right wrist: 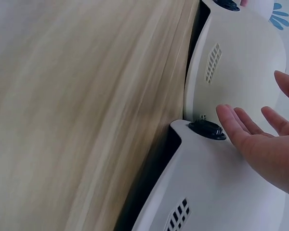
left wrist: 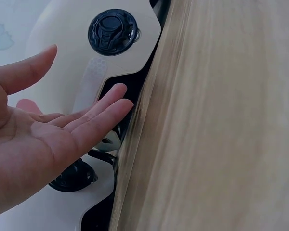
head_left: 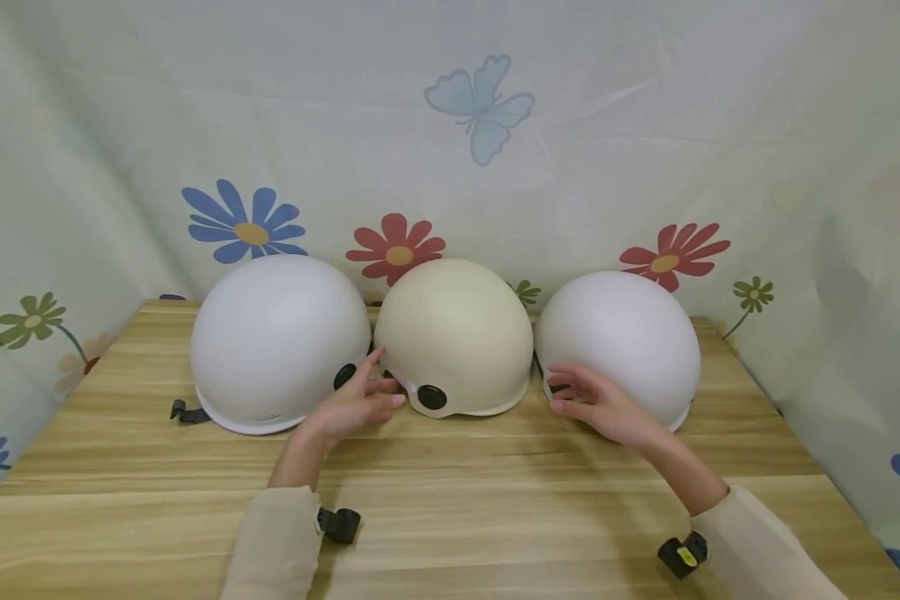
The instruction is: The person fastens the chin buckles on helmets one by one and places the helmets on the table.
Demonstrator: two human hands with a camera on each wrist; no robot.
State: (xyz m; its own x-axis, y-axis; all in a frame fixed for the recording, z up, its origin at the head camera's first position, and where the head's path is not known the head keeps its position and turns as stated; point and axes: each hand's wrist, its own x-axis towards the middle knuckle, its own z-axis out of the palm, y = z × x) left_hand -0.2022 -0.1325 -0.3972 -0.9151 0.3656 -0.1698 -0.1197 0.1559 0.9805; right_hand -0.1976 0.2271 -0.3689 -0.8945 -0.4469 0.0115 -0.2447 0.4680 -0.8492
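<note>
Three helmets stand in a row on the wooden table, domes up. A large white helmet is on the left, a cream helmet in the middle and a white helmet on the right. My left hand is in front of the gap between the left and middle helmets, its fingers extended and palm free. Before the right helmet's inner side is my right hand, fingers loosely spread. Round black dials show at the helmets' sides, one on the cream helmet and one beside the right hand.
The wooden table runs toward me. Behind it hangs a pale curtain printed with flowers and a butterfly. A black strap end sticks out left of the left helmet. Both sleeves carry a black wrist camera.
</note>
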